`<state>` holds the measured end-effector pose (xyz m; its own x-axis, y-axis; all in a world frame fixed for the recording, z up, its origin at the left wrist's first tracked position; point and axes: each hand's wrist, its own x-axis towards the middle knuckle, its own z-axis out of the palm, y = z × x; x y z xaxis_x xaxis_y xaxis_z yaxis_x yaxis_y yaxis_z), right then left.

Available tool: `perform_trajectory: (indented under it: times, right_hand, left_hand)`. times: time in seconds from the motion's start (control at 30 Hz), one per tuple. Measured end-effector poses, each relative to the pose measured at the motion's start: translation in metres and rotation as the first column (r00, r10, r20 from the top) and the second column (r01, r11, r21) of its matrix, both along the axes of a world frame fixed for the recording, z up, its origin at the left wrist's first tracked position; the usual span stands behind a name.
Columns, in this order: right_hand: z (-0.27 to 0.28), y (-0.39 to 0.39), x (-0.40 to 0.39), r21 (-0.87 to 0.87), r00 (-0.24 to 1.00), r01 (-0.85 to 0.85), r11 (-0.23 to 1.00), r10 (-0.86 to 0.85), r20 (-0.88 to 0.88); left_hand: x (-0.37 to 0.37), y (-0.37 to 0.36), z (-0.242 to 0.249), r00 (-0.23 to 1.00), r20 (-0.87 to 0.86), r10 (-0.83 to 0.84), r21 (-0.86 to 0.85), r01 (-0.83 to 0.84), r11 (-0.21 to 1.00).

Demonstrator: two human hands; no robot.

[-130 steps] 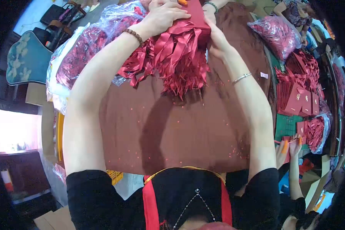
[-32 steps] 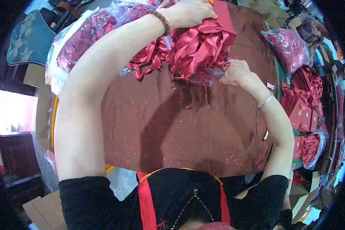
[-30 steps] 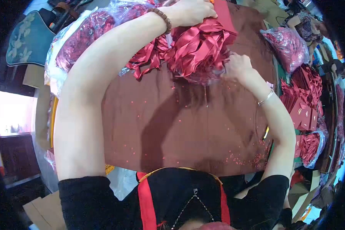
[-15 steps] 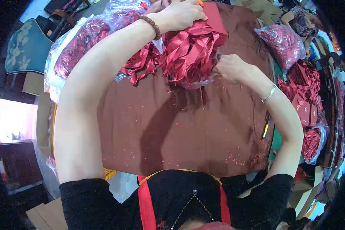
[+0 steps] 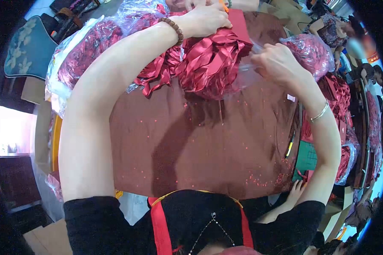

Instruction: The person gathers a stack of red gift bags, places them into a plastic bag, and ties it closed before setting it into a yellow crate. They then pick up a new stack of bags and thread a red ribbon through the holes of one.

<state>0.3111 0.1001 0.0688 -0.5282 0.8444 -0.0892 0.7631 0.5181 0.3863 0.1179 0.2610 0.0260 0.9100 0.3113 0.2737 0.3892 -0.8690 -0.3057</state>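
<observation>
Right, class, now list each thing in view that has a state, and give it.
Left hand: fingers bent over the red stack
Right hand: closed on the clear plastic
Clear plastic: stretched out, creased
Red ribbons: loose, bunched
Brown cloth: spread, wrinkled, flecked red
Yellow pen: lying down
Far-right plastic bag: full, bulging

No wording can be read. A small white label [image 5: 290, 97] at the surface's [image 5: 200, 148] right side and an orange-red item [image 5: 372, 57] at far right are too blurred.
</observation>
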Motion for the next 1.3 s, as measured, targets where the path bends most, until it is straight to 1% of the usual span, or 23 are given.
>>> perform_trajectory:
  times: [0.03,0.1,0.13,0.27,0.33,0.4,0.5,0.53,0.57,0.63,0.67,0.7,0.73,0.77,0.8,0.9,0.97,1.07,1.13,1.17,1.2,1.27,1.3]
  right_hand:
    - [0.007,0.000,-0.004,0.002,1.000,0.002,1.000,-0.002,0.001]
    - [0.015,-0.001,-0.010,-0.127,0.956,-0.217,0.968,0.184,-0.230]
    - [0.014,0.002,-0.012,-0.137,0.926,-0.296,0.945,0.249,-0.283]
    - [0.016,0.008,-0.018,-0.167,0.909,-0.323,0.931,0.257,-0.329]
    - [0.019,0.009,-0.021,-0.193,0.984,-0.082,0.978,0.050,-0.169]
    - [0.018,0.015,-0.020,-0.170,0.994,0.106,0.980,-0.109,-0.005]
    - [0.018,0.025,-0.008,0.010,0.988,-0.151,0.988,0.151,-0.016]
    - [0.019,0.026,-0.007,0.008,0.988,-0.154,0.988,0.154,-0.016]
    - [0.022,0.025,-0.012,-0.072,0.998,-0.062,0.995,0.060,-0.026]
    - [0.031,0.021,-0.023,-0.209,0.997,0.064,0.976,-0.073,-0.038]
    - [0.028,0.019,-0.027,-0.216,0.996,0.004,0.976,-0.023,-0.085]
    - [0.025,0.017,-0.033,-0.220,0.991,-0.058,0.974,0.029,-0.132]
    - [0.022,0.014,-0.043,-0.335,0.989,-0.037,0.941,-0.012,-0.145]
    - [0.012,0.010,-0.052,-0.424,0.977,-0.118,0.898,0.029,-0.210]
    - [0.009,0.000,-0.067,-0.480,0.990,-0.073,0.874,0.005,-0.141]
    - [-0.006,-0.016,-0.082,-0.457,0.975,-0.029,0.889,-0.075,-0.209]
    - [-0.003,-0.021,-0.085,-0.355,0.957,0.038,0.934,-0.136,-0.255]
    - [0.001,-0.019,-0.085,-0.346,0.974,0.164,0.924,-0.206,-0.090]
    - [-0.004,-0.012,-0.086,-0.373,0.983,0.159,0.914,-0.180,-0.021]
    - [-0.014,-0.009,-0.088,-0.381,0.982,0.167,0.909,-0.187,-0.015]
    - [-0.024,-0.008,-0.091,-0.428,0.979,0.160,0.890,-0.198,-0.047]
    - [-0.043,-0.011,-0.098,-0.533,0.973,0.120,0.838,-0.205,-0.103]
    - [-0.050,-0.015,-0.102,-0.603,0.968,0.016,0.798,-0.163,-0.191]
  left_hand:
    - [0.000,0.004,-0.004,0.998,0.037,-0.053,0.034,0.052,0.998]
    - [0.001,0.003,0.000,0.992,0.058,-0.114,0.042,0.112,0.993]
    - [0.001,0.001,0.001,0.991,0.056,-0.119,0.042,0.117,0.992]
    - [0.001,-0.005,0.007,0.989,0.061,-0.132,0.052,0.129,0.990]
    - [0.001,-0.014,0.013,0.992,0.030,-0.125,0.056,0.123,0.991]
    - [0.003,-0.003,0.007,0.988,0.048,-0.147,0.033,0.146,0.989]
    - [0.000,-0.004,0.004,0.992,0.052,-0.116,0.009,0.115,0.993]
    - [-0.004,-0.007,0.005,0.993,0.046,-0.107,0.067,0.104,0.992]
    - [-0.006,-0.009,0.006,0.994,0.040,-0.100,0.124,0.094,0.988]
    - [-0.004,-0.014,0.011,0.997,0.047,-0.066,0.021,0.065,0.998]
    - [-0.002,-0.017,0.016,0.999,0.022,-0.040,-0.054,0.041,0.998]
    - [-0.001,-0.005,0.009,0.943,0.184,-0.278,-0.042,0.290,0.956]
    - [0.001,0.003,0.001,0.958,0.140,-0.248,-0.043,0.256,0.966]
    - [0.003,-0.003,0.005,0.971,0.095,-0.218,-0.043,0.223,0.974]
    - [0.005,-0.004,0.006,0.975,0.080,-0.206,-0.002,0.207,0.978]
    - [0.008,-0.007,0.004,0.986,0.039,-0.161,-0.016,0.162,0.987]
    - [0.008,-0.007,0.004,0.989,0.046,-0.142,-0.008,0.143,0.990]
    - [0.006,-0.006,0.007,0.985,0.074,-0.155,0.021,0.153,0.988]
    - [0.009,-0.009,0.008,0.988,0.062,-0.144,0.000,0.144,0.990]
    - [0.006,-0.019,0.014,0.997,0.007,-0.078,0.031,0.078,0.996]
    - [0.006,-0.015,0.010,0.997,0.008,-0.073,0.032,0.073,0.997]
    - [0.005,-0.008,0.001,0.972,0.109,-0.207,0.184,0.185,0.965]
    - [0.005,-0.008,0.003,0.975,0.106,-0.195,0.175,0.175,0.969]
